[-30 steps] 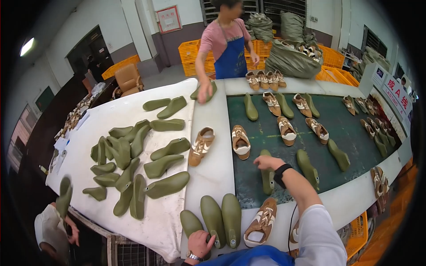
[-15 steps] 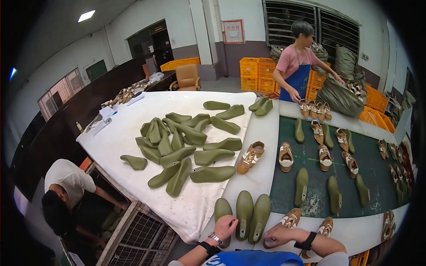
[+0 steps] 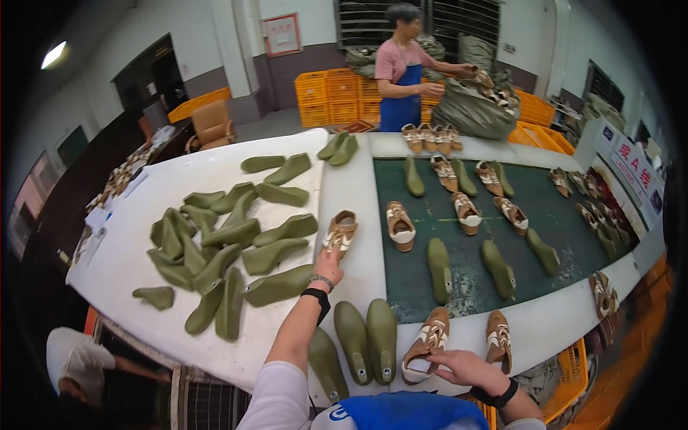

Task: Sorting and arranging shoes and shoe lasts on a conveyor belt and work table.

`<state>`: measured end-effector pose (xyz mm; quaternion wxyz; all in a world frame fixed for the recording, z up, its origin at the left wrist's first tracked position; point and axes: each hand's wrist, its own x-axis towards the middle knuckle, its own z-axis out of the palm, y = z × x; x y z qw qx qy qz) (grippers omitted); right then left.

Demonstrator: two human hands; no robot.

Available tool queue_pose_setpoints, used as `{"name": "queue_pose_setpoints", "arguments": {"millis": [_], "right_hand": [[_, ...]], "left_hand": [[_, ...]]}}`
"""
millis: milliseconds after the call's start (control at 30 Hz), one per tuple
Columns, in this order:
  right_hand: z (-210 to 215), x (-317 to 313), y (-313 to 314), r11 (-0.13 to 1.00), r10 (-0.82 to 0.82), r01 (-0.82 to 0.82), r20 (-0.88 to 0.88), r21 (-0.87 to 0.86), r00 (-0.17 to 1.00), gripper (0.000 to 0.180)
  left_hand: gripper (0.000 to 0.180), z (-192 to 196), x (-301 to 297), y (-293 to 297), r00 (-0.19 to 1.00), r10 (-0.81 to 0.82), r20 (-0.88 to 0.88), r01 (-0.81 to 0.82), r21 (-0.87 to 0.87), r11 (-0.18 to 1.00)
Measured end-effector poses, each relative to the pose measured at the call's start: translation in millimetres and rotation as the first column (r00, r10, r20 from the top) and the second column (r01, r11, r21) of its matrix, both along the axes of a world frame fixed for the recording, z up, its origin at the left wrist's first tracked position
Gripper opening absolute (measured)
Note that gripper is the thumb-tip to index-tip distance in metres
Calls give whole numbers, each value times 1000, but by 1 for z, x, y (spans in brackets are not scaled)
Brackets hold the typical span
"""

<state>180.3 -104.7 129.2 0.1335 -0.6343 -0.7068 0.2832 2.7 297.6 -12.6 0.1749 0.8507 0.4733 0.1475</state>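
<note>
My left hand (image 3: 328, 269) reaches forward with its fingers closed on the toe of a brown-and-white sneaker (image 3: 341, 228), which lies beside the white cloth. Close to me, my right hand (image 3: 462, 368) grips the heel of another brown sneaker (image 3: 433, 331), fingers at the shoe's opening. A third sneaker (image 3: 498, 337) lies just right of it. Between my arms, at the near edge, rest three green shoe lasts (image 3: 382, 337). Part of the leftmost one is beside my left forearm.
A pile of green lasts (image 3: 215, 233) covers the white-clothed table (image 3: 107, 251). Sneakers and lasts stand in rows on the dark green belt (image 3: 459, 276). Across it, a co-worker (image 3: 401, 68) handles shoes at a sack (image 3: 476, 111). Another person (image 3: 75, 365) bends at lower left.
My left hand has left the lasts and moved forward to the sneaker by the cloth. My right hand stays at its sneaker's heel. The view has turned right; the far co-worker now lifts a shoe.
</note>
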Motion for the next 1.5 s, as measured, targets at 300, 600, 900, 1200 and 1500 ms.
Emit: {"name": "queue_pose_setpoints", "arguments": {"millis": [300, 600, 900, 1200, 1500], "right_hand": [[-15, -14, -22, 985, -174, 174, -9, 5, 985, 32], [32, 14, 11, 802, -390, 250, 159, 542, 907, 72], [-49, 43, -73, 820, -466, 480, -122, 312, 876, 59], [-122, 22, -111, 639, -767, 769, 67, -18, 638, 47], [-111, 37, -103, 585, -807, 801, 189, 129, 559, 38]], "left_hand": [[25, -45, 11, 27, 995, 54, -83, -47, 86, 995], [27, 109, 23, -114, 709, -659, 252, 587, 306, 749], [28, 134, 101, -244, 360, -886, 293, 817, 360, 451], [43, 74, 108, -267, 662, -750, 11, 744, 117, 658], [42, 39, 76, -288, 407, -876, -258, 678, -559, 479]]}}
